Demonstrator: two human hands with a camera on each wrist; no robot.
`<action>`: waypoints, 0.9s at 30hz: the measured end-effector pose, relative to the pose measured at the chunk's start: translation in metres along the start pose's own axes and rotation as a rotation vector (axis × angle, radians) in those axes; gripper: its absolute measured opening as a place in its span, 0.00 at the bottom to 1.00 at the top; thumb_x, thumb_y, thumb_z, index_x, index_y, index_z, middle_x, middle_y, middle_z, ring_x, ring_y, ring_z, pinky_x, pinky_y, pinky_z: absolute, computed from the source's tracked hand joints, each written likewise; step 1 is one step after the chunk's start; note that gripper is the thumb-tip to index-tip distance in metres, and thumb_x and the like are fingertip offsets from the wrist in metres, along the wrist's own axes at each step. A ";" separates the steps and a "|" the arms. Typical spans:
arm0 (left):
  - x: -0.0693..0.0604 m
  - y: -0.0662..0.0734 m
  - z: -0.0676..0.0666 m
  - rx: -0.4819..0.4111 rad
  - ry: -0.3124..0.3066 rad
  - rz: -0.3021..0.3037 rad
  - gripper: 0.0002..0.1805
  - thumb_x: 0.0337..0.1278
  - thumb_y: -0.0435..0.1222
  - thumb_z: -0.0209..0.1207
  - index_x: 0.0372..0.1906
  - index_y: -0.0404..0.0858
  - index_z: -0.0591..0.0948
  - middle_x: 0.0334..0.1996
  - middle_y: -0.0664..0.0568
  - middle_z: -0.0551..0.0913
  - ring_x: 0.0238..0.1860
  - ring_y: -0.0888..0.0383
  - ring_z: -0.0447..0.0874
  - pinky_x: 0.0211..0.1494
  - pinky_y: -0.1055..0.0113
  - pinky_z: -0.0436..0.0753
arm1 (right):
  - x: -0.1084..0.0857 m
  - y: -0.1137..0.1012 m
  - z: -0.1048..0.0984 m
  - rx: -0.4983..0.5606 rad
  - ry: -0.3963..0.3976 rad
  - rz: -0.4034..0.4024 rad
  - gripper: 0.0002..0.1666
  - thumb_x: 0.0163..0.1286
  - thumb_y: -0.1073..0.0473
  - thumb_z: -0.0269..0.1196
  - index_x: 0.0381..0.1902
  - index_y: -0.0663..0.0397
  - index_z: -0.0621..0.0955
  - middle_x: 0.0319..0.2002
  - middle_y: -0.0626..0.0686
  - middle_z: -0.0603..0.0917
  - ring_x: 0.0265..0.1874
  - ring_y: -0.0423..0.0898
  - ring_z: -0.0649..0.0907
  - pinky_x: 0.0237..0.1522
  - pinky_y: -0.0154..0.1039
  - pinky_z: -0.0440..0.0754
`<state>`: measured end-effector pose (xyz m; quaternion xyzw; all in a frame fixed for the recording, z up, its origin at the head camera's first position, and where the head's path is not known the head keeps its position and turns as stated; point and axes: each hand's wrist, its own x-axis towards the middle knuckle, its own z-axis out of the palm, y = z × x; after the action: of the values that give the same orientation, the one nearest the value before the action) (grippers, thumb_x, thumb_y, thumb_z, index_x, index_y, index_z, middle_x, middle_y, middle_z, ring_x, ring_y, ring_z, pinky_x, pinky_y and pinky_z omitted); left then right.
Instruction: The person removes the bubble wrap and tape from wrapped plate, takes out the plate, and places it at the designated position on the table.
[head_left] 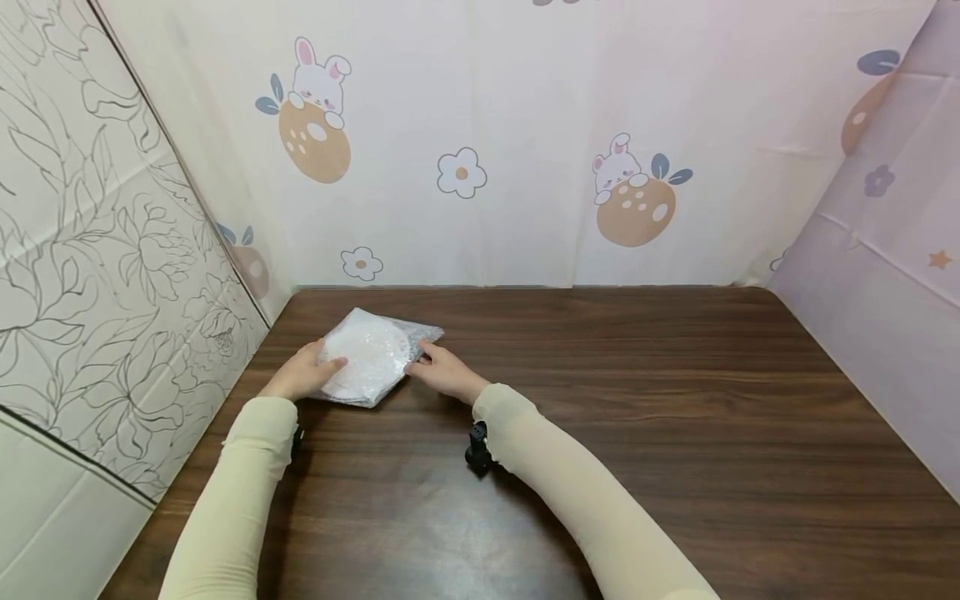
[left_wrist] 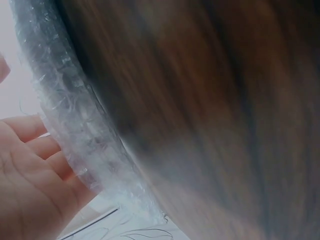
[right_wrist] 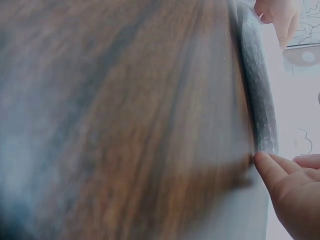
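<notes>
A flat packet in clear bubble wrap (head_left: 367, 354), with a round white shape inside, lies at the far left of the table. My left hand (head_left: 303, 372) grips its left edge, thumb on top. My right hand (head_left: 447, 372) holds the right edge between thumb and fingers. In the left wrist view, the fingers of the left hand (left_wrist: 37, 175) meet the thick wrapped edge (left_wrist: 85, 115). The right wrist view has the right hand (right_wrist: 292, 192) at the near end of the packet's edge (right_wrist: 260, 85), and the left hand (right_wrist: 281, 17) beyond it.
The dark wooden table (head_left: 637, 417) extends to the right and towards me. Behind it hangs a pale curtain (head_left: 525, 100) printed with rabbits and flowers. A white panel with line-drawn flowers (head_left: 112, 233) borders the left side, and a lilac cloth (head_left: 892, 217) the right.
</notes>
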<state>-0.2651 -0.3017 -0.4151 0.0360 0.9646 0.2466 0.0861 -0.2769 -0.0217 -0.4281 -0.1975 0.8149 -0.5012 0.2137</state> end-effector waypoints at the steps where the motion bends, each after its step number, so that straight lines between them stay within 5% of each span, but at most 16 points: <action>1: 0.000 0.001 0.001 0.002 0.001 0.007 0.45 0.72 0.52 0.47 0.71 0.16 0.50 0.71 0.20 0.51 0.73 0.27 0.49 0.75 0.38 0.53 | -0.001 0.001 -0.001 -0.005 0.001 -0.001 0.42 0.75 0.51 0.51 0.78 0.57 0.49 0.79 0.54 0.48 0.74 0.51 0.63 0.74 0.44 0.64; 10: 0.000 0.011 0.007 -0.008 -0.013 0.039 0.45 0.72 0.51 0.47 0.71 0.15 0.50 0.72 0.21 0.51 0.73 0.28 0.48 0.76 0.39 0.52 | -0.012 0.007 -0.011 0.031 -0.011 -0.011 0.42 0.75 0.51 0.54 0.78 0.57 0.49 0.79 0.55 0.48 0.75 0.51 0.62 0.75 0.45 0.62; 27: 0.004 0.032 0.021 -0.007 -0.055 0.083 0.46 0.71 0.53 0.48 0.74 0.21 0.48 0.74 0.24 0.48 0.76 0.31 0.44 0.77 0.40 0.50 | -0.035 0.020 -0.036 -0.073 0.007 0.000 0.42 0.75 0.50 0.55 0.78 0.57 0.53 0.77 0.56 0.56 0.73 0.50 0.65 0.73 0.45 0.64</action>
<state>-0.2639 -0.2630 -0.4182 0.0824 0.9587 0.2523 0.1026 -0.2693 0.0318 -0.4261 -0.2036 0.8334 -0.4718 0.2036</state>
